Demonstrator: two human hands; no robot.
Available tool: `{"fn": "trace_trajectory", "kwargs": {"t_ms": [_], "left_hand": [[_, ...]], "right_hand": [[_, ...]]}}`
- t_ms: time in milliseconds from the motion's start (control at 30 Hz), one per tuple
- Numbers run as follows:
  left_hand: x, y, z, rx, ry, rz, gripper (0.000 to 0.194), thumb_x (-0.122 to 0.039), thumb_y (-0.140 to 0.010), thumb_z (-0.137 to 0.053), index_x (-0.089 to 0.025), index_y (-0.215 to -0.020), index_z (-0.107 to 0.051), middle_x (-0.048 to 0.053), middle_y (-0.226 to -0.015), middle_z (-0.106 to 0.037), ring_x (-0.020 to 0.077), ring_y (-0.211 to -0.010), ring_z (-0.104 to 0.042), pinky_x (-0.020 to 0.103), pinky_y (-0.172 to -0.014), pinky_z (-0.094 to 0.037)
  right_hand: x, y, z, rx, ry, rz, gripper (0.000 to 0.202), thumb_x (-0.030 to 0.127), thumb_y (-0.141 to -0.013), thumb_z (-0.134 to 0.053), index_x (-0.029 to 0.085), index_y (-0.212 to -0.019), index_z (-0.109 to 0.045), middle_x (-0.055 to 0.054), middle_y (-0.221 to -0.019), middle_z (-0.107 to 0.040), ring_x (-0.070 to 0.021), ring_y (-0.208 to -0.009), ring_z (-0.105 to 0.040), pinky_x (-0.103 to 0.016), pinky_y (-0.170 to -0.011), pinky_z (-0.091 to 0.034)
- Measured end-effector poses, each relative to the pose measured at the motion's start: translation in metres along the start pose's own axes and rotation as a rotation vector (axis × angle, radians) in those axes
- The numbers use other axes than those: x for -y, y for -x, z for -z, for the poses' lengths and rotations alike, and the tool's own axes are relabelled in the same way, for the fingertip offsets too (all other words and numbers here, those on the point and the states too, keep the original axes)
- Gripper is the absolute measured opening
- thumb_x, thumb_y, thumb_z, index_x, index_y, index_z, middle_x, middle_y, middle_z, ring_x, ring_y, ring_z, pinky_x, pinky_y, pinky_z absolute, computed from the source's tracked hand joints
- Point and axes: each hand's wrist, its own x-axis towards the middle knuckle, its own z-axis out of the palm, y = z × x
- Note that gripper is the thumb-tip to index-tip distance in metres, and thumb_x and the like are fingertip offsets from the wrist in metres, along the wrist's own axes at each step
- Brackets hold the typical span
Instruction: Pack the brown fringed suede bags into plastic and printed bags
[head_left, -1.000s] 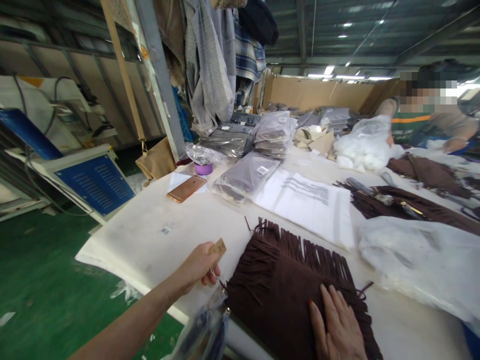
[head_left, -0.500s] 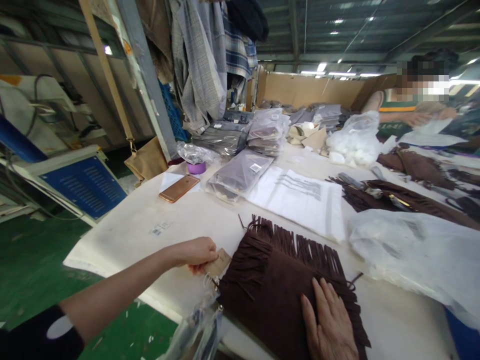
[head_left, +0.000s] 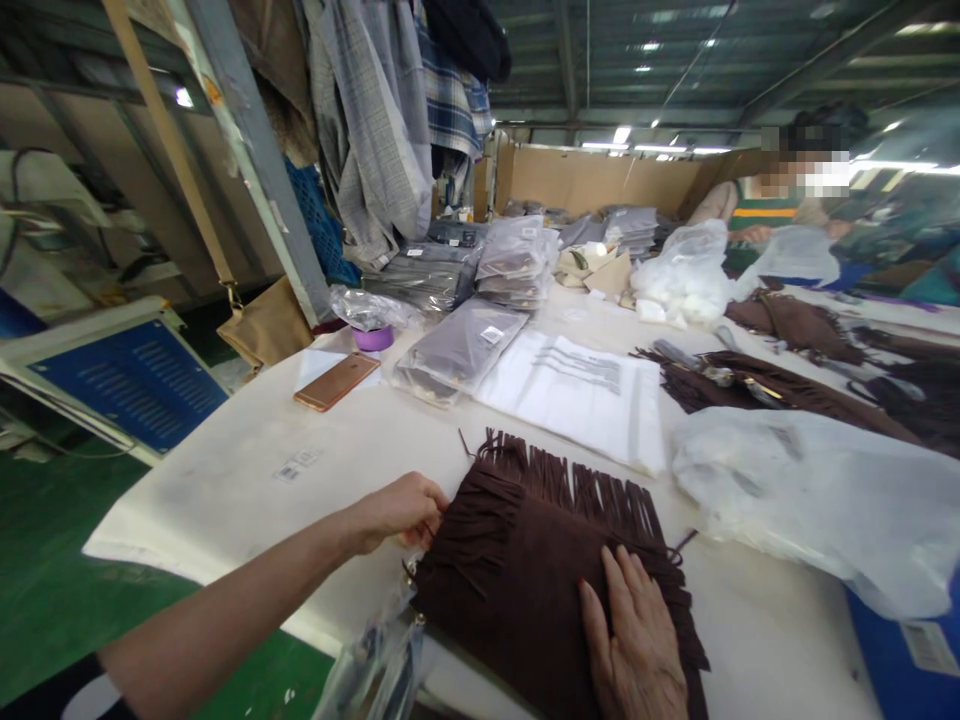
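Fringed bag point(head_left: 517, 590) is pressed by open-fingered R hand point(head_left: 637, 645), prob. to steady it; curled L hand point(head_left: 401, 512)'s grip can't be seen.

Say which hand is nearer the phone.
Left. The left hand is at the left edge of the fringed brown piece, just nearer-side of the phone; the right hand lies flat on the piece, farther right and away.

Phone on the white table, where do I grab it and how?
Come from above and pinch the two long edges of the phone near their middle. It lies flat and thin, and a purple roll sits by its far end, so the sides look easier.
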Motion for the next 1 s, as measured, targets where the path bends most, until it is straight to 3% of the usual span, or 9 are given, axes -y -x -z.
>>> {"fn": "trace_trajectory", "kwargs": {"t_ms": [133, 233, 433, 500, 633, 733, 800, 933, 1000], "left_hand": [[-0.003, 0.001, 0.0, 0.058, 0.182, 0.02, 0.03, -0.037, -0.053, -0.058, -0.016, -0.074, -0.06, 0.001, -0.066, -0.064, 0.0127, -0.06, -0.056, 0.022, -0.058, -0.043], [-0.003, -0.005, -0.009, 0.185, 0.321, 0.046, 0.05, -0.058, -0.053, -0.066, -0.015, -0.079, -0.061, 0.006, -0.081, -0.068, 0.0171, -0.077, -0.062, 0.026, -0.071, -0.048], [-0.003, -0.019, -0.026, 0.447, 0.685, 0.042, 0.053, -0.057, -0.058, -0.073, -0.014, -0.087, -0.063, 0.009, -0.092, -0.069, 0.0238, -0.097, -0.06, 0.032, -0.093, -0.044], [-0.002, -0.019, -0.024, 0.343, 0.559, 0.014, 0.054, -0.063, -0.059, -0.07, -0.014, -0.082, -0.062, 0.007, -0.084, -0.069, 0.0225, -0.087, -0.062, 0.031, -0.083, -0.048], [0.001, -0.019, -0.016, -0.154, 0.048, -0.095, 0.062, -0.077, -0.052, -0.061, -0.016, -0.064, -0.054, -0.002, -0.051, -0.05, 0.0156, -0.051, -0.05, 0.025, -0.046, -0.035], [0.0, -0.018, -0.015, -0.248, -0.1, -0.126, 0.061, -0.075, -0.049, -0.062, -0.016, -0.06, -0.054, -0.002, -0.05, -0.048, 0.0153, -0.051, -0.048, 0.024, -0.045, -0.03], [-0.003, -0.017, -0.019, -0.135, 0.034, -0.121, 0.056, -0.068, -0.052, -0.066, -0.014, -0.064, -0.057, 0.001, -0.059, -0.057, 0.0181, -0.062, -0.055, 0.025, -0.053, -0.039], [-0.007, -0.015, -0.026, 0.324, 0.511, -0.004, 0.05, -0.052, -0.057, -0.076, -0.011, -0.082, -0.064, 0.01, -0.085, -0.069, 0.0243, -0.085, -0.062, 0.034, -0.086, -0.047], [-0.006, -0.016, -0.024, 0.383, 0.574, 0.034, 0.051, -0.052, -0.056, -0.077, -0.011, -0.084, -0.065, 0.011, -0.089, -0.069, 0.0257, -0.09, -0.062, 0.035, -0.09, -0.046]], "right_hand": [[0.002, 0.003, -0.005, 0.046, -0.048, -0.103, 0.047, 0.042, -0.094, -0.029, 0.013, -0.109, -0.063, -0.017, -0.124, -0.057, -0.0305, -0.125, -0.042, -0.049, -0.099, -0.039], [0.002, 0.004, -0.008, 0.039, -0.065, -0.11, 0.05, 0.043, -0.094, -0.027, 0.011, -0.114, -0.06, -0.018, -0.126, -0.056, -0.0303, -0.124, -0.045, -0.049, -0.099, -0.039], [0.004, -0.002, -0.004, -0.004, -0.054, -0.119, 0.055, 0.046, -0.094, -0.028, 0.005, -0.121, -0.053, -0.02, -0.125, -0.055, -0.0308, -0.121, -0.048, -0.048, -0.096, -0.042], [0.002, -0.003, -0.001, 0.011, -0.06, -0.123, 0.054, 0.046, -0.093, -0.031, 0.005, -0.123, -0.05, -0.019, -0.127, -0.055, -0.0301, -0.12, -0.048, -0.047, -0.095, -0.043], [-0.003, -0.001, 0.003, 0.104, -0.048, -0.07, 0.054, 0.045, -0.09, -0.042, 0.01, -0.132, -0.043, -0.016, -0.132, -0.051, -0.0286, -0.121, -0.049, -0.043, -0.094, -0.046], [-0.005, 0.0, 0.005, 0.122, -0.046, -0.086, 0.057, 0.044, -0.09, -0.046, 0.009, -0.134, -0.04, -0.016, -0.135, -0.048, -0.0296, -0.124, -0.046, -0.044, -0.095, -0.045], [-0.005, 0.001, 0.004, 0.111, -0.051, -0.09, 0.057, 0.043, -0.09, -0.045, 0.009, -0.135, -0.039, -0.016, -0.134, -0.049, -0.03, -0.124, -0.046, -0.045, -0.096, -0.045], [-0.003, 0.0, 0.002, 0.085, -0.065, -0.07, 0.057, 0.042, -0.09, -0.044, 0.01, -0.137, -0.036, -0.017, -0.133, -0.05, -0.0303, -0.122, -0.047, -0.046, -0.093, -0.047], [-0.002, -0.002, 0.005, 0.083, -0.094, -0.075, 0.056, 0.042, -0.09, -0.044, 0.011, -0.137, -0.037, -0.017, -0.133, -0.05, -0.0306, -0.122, -0.048, -0.046, -0.092, -0.048]]}}
